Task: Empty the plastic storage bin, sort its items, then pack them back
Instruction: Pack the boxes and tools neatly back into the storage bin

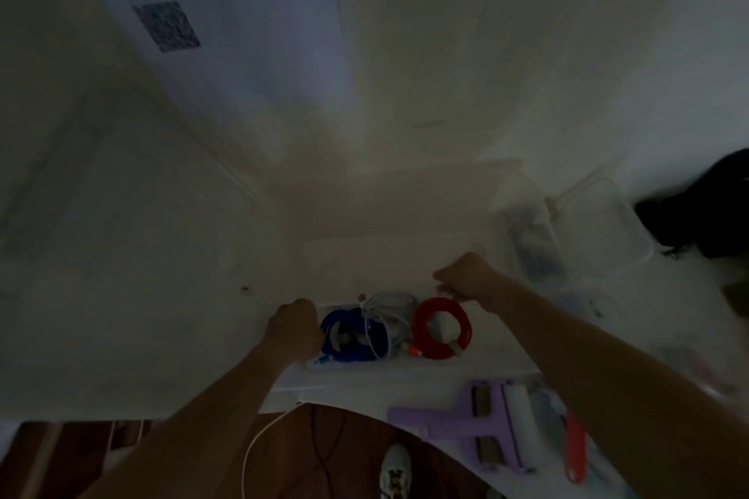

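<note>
Dim light covers a wide white surface (142, 255) that fills most of the view, with a pale wall behind it carrying two dark square markers (166, 26). Much open room is seen to the left and far side of the surface. Its near edge curves across the bottom, with brown wooden floor (60, 458) below it, where a white shoe (395, 472) and a thin white cord (253, 446) are seen.

At the right, a clear plastic storage bin (600, 227) is seen, its long axis running away from the viewer; its outline is faint and its contents are blurred. Beyond it, at the right edge, a black object (701, 207) is seen.

Near the front edge, a shallow white tray (486, 352) is laid with its long axis left to right. Three coiled cables are held in it in a row: a blue coil (356, 340) at the left, a grey-white coil (391, 310) in the middle, a red coil (441, 328) at the right, each touching the next.

Both arms are reached forward. The left hand (294, 330) is curled at the tray's left end, just beside the blue coil; whether anything is gripped cannot be told. The right hand (468, 275) is curled at the tray's far right corner, above the red coil, and its grip is equally unclear.

Closer, at the lower right, a purple lint roller (462, 421) is laid flat beside an orange-red handled tool (575, 446).
</note>
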{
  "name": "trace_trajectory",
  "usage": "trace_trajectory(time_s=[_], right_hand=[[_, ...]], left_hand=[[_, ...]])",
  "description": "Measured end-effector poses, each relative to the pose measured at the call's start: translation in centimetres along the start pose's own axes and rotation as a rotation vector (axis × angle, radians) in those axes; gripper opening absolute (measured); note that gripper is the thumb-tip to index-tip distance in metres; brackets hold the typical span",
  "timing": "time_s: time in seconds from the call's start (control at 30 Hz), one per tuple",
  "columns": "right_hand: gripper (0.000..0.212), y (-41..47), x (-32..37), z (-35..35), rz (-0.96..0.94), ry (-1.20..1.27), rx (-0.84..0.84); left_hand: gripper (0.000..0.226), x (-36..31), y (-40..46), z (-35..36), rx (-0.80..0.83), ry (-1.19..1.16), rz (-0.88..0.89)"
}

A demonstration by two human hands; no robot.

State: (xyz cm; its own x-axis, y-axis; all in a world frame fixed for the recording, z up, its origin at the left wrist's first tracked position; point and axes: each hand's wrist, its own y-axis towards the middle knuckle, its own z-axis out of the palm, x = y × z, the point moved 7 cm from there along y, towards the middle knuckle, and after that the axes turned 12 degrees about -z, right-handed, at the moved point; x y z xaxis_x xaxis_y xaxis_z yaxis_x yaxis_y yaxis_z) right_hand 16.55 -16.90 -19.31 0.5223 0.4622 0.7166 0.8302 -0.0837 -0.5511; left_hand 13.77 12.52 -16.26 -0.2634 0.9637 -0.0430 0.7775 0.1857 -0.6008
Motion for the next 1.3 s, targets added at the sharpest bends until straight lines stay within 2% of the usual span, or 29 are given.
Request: trace_trajectory(time_s=[0.07,0.13,0.17,0.2,0.27,0.33,0.4,0.47,0.53,0.6,0.7,0.83,1.03,1.13,1.2,1.23,1.3], right_hand=[[0.044,-0.2,0.3,-0.2,-0.037,-0.104,-0.047],[0.061,-1.5,1.9,-1.4,-0.141,-0.364,-0.222],[0.065,-2.8,3.5,-1.6,-0.261,-0.444,-0.325],[0.068,-4.0,5.0,-1.1,-0.394,-0.465,-0.361],[0.084,-5.5,7.3,1.7,-0.558,-0.522,-0.19],[0.103,-5.6,7.5,5.6,-0.553,-0.722,0.054],[0.093,-5.1,7.2,8.0,-0.569,-0.907,0.165],[0.06,-4.3,7.1,8.5,-0.612,-0.963,0.146],[0.029,-3.9,7.4,7.5,-0.65,-0.864,0.06],[0.02,-4.1,8.4,6.2,-0.683,-0.68,-0.041],[0.024,-4.2,9.2,6.2,-0.605,-0.429,-0.114],[0.031,-2.7,7.8,9.7,-0.411,-0.328,-0.001],[0.031,-1.5,6.9,14.0,-0.426,-0.714,0.138],[0.045,-1.2,6.8,13.7,-0.404,-0.703,0.211],[0.034,-1.6,7.1,11.5,-0.429,-0.645,0.166],[0.026,-1.9,7.0,9.6,-0.433,-0.652,0.092],[0.033,-2.9,6.1,4.6,-0.419,-0.738,-0.094]], left_hand=[[0.034,0.1,0.3,0.6,0.006,-0.003,0.015],[0.015,-0.2,-0.2,0.1,-0.069,0.018,0.057],[0.009,-0.5,-0.3,-0.4,-0.135,-0.011,0.099],[0.031,-0.9,-0.2,-0.7,-0.213,-0.043,0.145],[0.059,-2.3,-0.6,-1.2,-0.279,-0.149,0.293],[0.07,-3.9,-0.7,-1.1,-0.224,-0.223,0.381],[0.072,-4.5,-0.3,-0.6,-0.146,-0.285,0.372],[0.069,-4.4,-0.1,-0.5,-0.108,-0.372,0.357],[0.064,-3.7,0.1,-1.0,-0.086,-0.473,0.353],[0.058,-2.8,0.3,-2.0,-0.104,-0.553,0.342],[0.052,-2.3,-0.1,-3.6,-0.181,-0.572,0.379],[0.047,-1.9,-0.4,-4.2,-0.306,-0.433,0.46],[0.033,-2.3,-0.6,-0.9,-0.233,-0.071,0.543],[0.012,-3.0,-0.1,0.8,-0.226,0.041,0.618],[0.009,-3.3,0.6,1.8,-0.203,0.097,0.646],[0.007,-3.3,0.7,2.2,-0.204,0.126,0.67],[0.01,-3.2,1.1,3.1,-0.179,0.186,0.695]])
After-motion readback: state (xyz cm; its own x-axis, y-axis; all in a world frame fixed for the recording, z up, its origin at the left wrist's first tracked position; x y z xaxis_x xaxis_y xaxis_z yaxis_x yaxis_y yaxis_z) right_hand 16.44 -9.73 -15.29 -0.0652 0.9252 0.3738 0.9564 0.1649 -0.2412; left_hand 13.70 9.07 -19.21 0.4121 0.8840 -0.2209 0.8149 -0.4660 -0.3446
